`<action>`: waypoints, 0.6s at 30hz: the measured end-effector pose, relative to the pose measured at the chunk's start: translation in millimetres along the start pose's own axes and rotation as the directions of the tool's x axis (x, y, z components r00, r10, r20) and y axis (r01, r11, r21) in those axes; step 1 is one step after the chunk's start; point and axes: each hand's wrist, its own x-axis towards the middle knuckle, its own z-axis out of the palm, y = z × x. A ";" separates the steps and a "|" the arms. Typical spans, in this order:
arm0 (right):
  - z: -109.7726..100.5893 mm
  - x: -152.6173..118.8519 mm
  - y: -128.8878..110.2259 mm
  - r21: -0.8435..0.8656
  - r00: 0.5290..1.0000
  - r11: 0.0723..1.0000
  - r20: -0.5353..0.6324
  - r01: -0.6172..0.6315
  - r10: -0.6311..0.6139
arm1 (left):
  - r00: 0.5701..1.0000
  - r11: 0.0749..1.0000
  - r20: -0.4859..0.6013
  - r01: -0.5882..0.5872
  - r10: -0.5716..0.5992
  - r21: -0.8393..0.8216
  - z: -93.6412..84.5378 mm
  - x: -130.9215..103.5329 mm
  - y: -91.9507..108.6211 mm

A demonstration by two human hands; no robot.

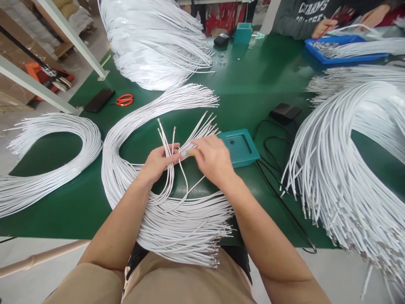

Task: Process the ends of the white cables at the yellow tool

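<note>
My left hand [160, 162] is closed around several thin white cables [170, 173], whose tipped ends stand up above the fingers. Close beside it, my right hand [212, 158] has its fingers curled over the ends of another bunch of white cables [202, 131]. Something small and yellow [190, 153] shows at the right fingertips, too small to name. Under both wrists a large curved bundle of white cables [110, 156] loops round, its near ends fanned out at the table's front edge. A teal box-like device [238, 147] sits just right of my right hand.
More cable bundles lie at left [85, 131], back [155, 42] and right [316, 160] on the green table [253, 80]. Orange-handled scissors [124, 100] lie near a dark phone [99, 100]. Black cords [281, 207] trail at right. Another person's hands work by a blue tray [335, 60].
</note>
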 end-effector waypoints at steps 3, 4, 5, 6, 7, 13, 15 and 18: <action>0.3 -4.7 -27.4 0.191 0.946 0.961 0.219 0.198 -0.239 | 0.998 0.995 0.043 0.055 -0.052 -0.079 1.3 -1.9 3.5; 1.7 -7.0 -34.9 0.210 0.912 0.948 0.286 0.240 -0.295 | 0.997 0.994 0.055 0.058 -0.053 -0.097 2.0 -2.5 4.5; 3.6 -9.3 -40.9 0.210 0.878 0.939 0.344 0.273 -0.333 | 0.997 0.992 0.068 0.055 -0.048 -0.109 2.7 -3.0 5.3; 6.0 -11.5 -45.4 0.198 0.849 0.933 0.390 0.300 -0.356 | 0.996 0.992 0.083 0.052 -0.042 -0.116 3.4 -3.5 5.9; 8.6 -13.6 -48.5 0.180 0.827 0.929 0.423 0.324 -0.370 | 0.994 0.993 0.101 0.047 -0.036 -0.113 4.2 -3.8 6.3; 16.5 -18.2 -53.6 0.117 0.790 0.923 0.483 0.368 -0.376 | 0.997 0.997 0.074 -0.016 0.022 -0.072 6.9 -3.3 4.6; 16.2 -18.5 -55.3 0.100 0.787 0.927 0.500 0.362 -0.361 | 0.999 0.998 0.037 -0.029 0.031 -0.061 7.3 -3.0 3.6; 16.0 -21.0 -60.7 0.086 0.756 0.943 0.576 0.322 -0.311 | 0.999 1.000 0.025 -0.020 0.021 -0.022 7.7 -3.2 3.3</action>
